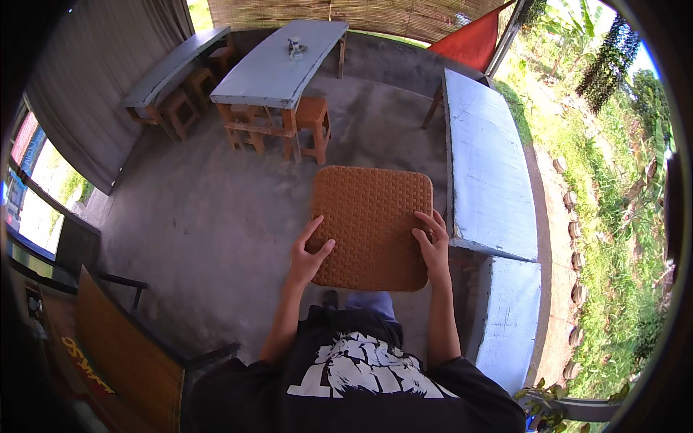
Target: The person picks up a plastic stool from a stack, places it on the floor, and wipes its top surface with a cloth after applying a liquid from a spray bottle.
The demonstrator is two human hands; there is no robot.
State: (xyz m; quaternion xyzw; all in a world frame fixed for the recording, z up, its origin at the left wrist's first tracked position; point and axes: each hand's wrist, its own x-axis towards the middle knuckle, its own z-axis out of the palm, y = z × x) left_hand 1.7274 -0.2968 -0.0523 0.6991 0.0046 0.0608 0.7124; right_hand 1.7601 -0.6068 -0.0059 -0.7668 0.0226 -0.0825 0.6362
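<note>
In front of my body is a brown stool (373, 233), its square top moulded in a woven pattern with rounded corners. My left hand (310, 257) grips the left edge, thumb and a finger resting on the top. On the opposite edge my right hand (434, 241) holds on in the same way. The seat hides whatever is beneath it, legs included, and the fingers under the rim cannot be seen. A shoe (330, 299) and a blue trouser leg (373, 303) show just below the near edge.
A long pale-blue table (487, 178) runs along my right, with a second pale-blue surface (511, 319) nearer me. Ahead, another table (287, 59) has stools, including an orange one (313, 124), under it. A wooden board (124, 335) stands at lower left. The floor (216, 216) is grey concrete.
</note>
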